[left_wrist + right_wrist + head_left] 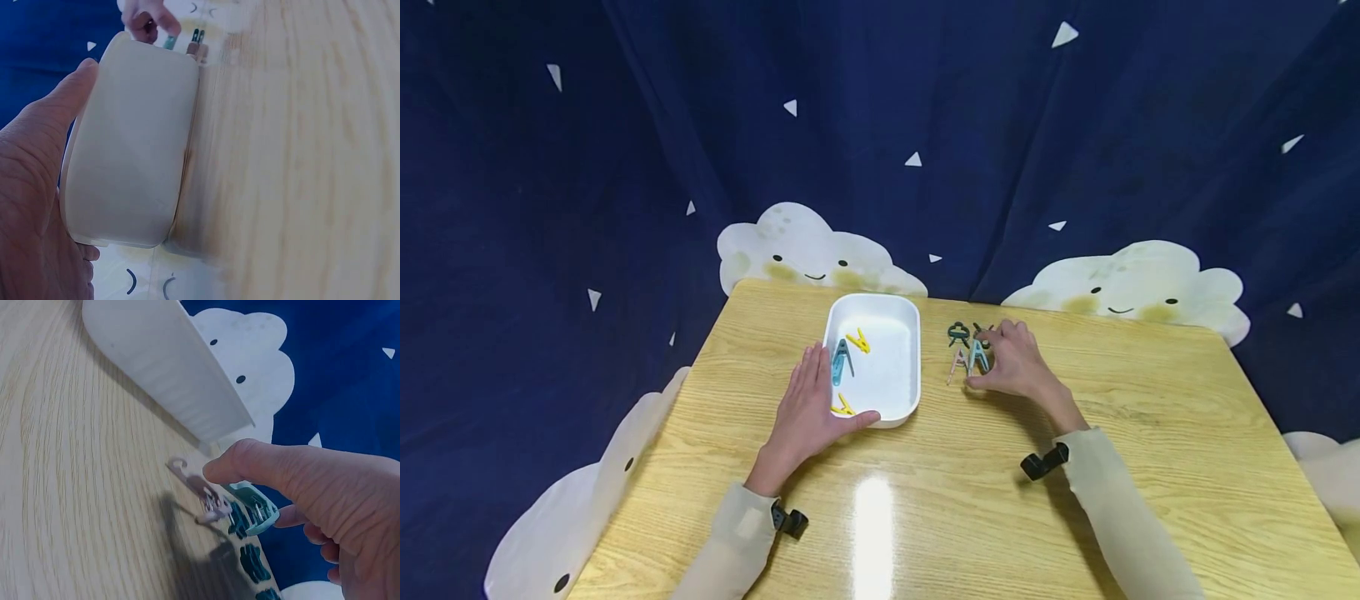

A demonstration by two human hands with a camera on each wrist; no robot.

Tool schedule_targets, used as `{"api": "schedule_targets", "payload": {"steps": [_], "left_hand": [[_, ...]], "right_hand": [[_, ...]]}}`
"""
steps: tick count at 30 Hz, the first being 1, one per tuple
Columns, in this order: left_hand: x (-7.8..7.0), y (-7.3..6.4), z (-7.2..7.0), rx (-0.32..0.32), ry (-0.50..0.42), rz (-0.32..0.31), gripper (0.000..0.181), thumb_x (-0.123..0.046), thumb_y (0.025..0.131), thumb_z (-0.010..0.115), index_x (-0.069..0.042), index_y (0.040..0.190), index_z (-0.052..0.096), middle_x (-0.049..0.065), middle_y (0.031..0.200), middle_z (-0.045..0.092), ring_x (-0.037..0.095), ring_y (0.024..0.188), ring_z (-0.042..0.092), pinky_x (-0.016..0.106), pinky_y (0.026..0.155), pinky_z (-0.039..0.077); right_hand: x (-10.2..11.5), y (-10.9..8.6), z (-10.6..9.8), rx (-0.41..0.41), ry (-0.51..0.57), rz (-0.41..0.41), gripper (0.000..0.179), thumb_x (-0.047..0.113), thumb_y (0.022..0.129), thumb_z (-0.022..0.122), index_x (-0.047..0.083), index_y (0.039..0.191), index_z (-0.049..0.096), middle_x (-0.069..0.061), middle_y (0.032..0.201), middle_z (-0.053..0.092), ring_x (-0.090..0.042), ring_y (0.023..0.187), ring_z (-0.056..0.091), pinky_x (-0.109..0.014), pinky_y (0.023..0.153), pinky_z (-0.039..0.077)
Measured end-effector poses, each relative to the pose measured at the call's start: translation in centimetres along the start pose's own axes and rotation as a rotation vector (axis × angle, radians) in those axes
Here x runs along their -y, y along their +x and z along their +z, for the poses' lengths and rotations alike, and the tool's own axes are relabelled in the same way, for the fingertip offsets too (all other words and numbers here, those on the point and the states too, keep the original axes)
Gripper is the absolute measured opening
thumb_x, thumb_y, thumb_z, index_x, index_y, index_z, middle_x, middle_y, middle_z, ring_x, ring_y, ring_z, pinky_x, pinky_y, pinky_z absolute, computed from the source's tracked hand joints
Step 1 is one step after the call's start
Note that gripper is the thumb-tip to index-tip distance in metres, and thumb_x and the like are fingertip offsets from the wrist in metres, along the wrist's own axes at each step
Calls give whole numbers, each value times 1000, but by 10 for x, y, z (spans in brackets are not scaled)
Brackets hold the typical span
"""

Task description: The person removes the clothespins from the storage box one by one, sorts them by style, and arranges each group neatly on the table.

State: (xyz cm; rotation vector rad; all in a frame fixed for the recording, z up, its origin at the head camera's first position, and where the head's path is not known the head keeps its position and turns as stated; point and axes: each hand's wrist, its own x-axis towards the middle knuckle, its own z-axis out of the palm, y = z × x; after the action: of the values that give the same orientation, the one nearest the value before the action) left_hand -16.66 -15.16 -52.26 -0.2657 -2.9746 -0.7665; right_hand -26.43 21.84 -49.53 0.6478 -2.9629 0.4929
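Note:
My left hand [808, 408] lies against the left side of a white plastic bin [901, 400], fingers straight along the rim, thumb stretched over the near edge. Inside the bin are a yellow clothespin [859, 341], a teal clothespin [842, 360] and another yellow clothespin [843, 406], partly covered by the hand. To the right of the bin, my right hand [1017, 360] pinches a mint-green clothespin [255, 506] between thumb and fingers. Close by on the table are a pink clothespin [199, 490] and dark green clips [958, 333], one partly behind the fingers.
All this is on a light wooden table [1150, 417]. A dark blue curtain [880, 125] with white triangles and smiling clouds hangs along the table's far edge. Black wrist straps [1045, 461] sit at both sleeve ends.

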Motion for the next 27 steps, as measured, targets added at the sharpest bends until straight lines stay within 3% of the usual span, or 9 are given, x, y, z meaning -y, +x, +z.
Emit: {"api": "schedule_targets", "payload": {"steps": [5, 12, 27], "left_hand": [[0, -1, 0, 5, -7, -4, 144, -99, 70, 55, -7, 168, 3, 11, 176, 2, 24, 162, -4, 45, 131, 8], [0, 0, 0, -3, -3, 0, 144, -99, 70, 54, -6, 168, 4, 12, 176, 3, 30, 162, 4, 46, 131, 10], [1, 0, 1, -11, -7, 1, 143, -98, 71, 55, -5, 168, 6, 14, 175, 6, 31, 162, 6, 46, 131, 11]], "right_hand": [[-12, -5, 2, 29, -4, 21, 87, 49, 63, 93, -2, 130, 70, -18, 105, 55, -35, 92, 41, -47, 81, 37], [-23, -9, 5, 81, -16, 45, 87, 52, 66, 92, -1, 131, 69, -19, 105, 56, -36, 93, 41, -51, 82, 38], [-27, -9, 12, 86, -24, 54, 87, 56, 66, 91, 3, 131, 68, -22, 109, 56, -38, 93, 43, -52, 81, 39]]}}
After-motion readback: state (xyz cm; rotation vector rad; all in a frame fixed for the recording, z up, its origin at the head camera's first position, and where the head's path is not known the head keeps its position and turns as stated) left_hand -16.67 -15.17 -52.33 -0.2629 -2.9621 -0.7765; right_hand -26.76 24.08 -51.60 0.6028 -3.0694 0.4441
